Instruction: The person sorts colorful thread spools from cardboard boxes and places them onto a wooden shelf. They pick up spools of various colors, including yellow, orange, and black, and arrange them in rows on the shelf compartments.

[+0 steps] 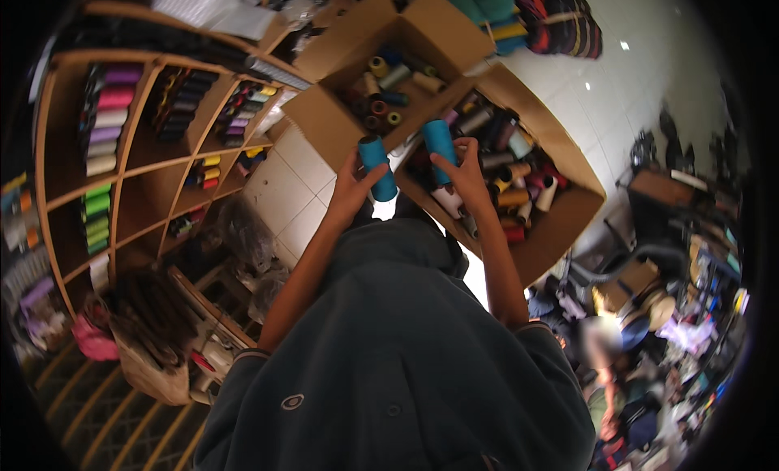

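Each of my hands grips a blue thread spool, and the two spools are held apart, side by side. My left hand (355, 184) has its fingers wrapped round the left blue spool (377, 169), which tilts slightly. The right blue spool (438, 146) is in my right hand (469, 172), thumb across its front. Beneath my right hand is an open cardboard box (580, 150) filled with spools of many colours. Beyond my left hand stands another open cardboard box (324, 122), with several spools (395, 98) in it.
A wooden shelf unit (122, 175) on the left holds rows of coloured spools. Bundled fabric (564, 21) lies at the top right. A plastic bag (243, 232) sits on the tiled floor (280, 179). Cluttered goods and another person (604, 374) are at lower right.
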Action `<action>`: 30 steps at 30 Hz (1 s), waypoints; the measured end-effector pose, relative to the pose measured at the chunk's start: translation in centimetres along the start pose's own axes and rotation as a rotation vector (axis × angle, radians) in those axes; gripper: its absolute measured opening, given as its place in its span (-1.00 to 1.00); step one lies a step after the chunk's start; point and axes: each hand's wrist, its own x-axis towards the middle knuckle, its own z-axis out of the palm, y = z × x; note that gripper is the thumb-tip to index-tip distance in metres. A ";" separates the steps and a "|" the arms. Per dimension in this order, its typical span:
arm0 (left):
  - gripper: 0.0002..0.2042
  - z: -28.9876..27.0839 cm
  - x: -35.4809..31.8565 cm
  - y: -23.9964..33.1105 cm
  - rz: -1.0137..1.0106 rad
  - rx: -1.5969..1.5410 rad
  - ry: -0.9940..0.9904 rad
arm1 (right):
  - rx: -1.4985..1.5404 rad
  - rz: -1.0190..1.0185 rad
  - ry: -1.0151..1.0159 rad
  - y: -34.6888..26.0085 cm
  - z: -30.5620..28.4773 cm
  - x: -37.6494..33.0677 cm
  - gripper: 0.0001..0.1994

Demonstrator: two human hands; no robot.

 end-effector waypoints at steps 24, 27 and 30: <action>-0.57 -30.0 -8.9 -3.0 0.135 -0.416 0.325 | 0.542 0.174 -0.448 -2.0 34.1 -0.8 -0.57; -0.53 -32.6 -9.0 -4.4 0.187 -0.334 0.482 | 0.596 0.248 -0.385 -2.2 37.5 -0.2 -0.56; -0.48 -35.0 -7.6 -6.7 0.236 -0.042 0.752 | 0.710 0.393 -0.397 -1.9 39.5 1.3 -0.53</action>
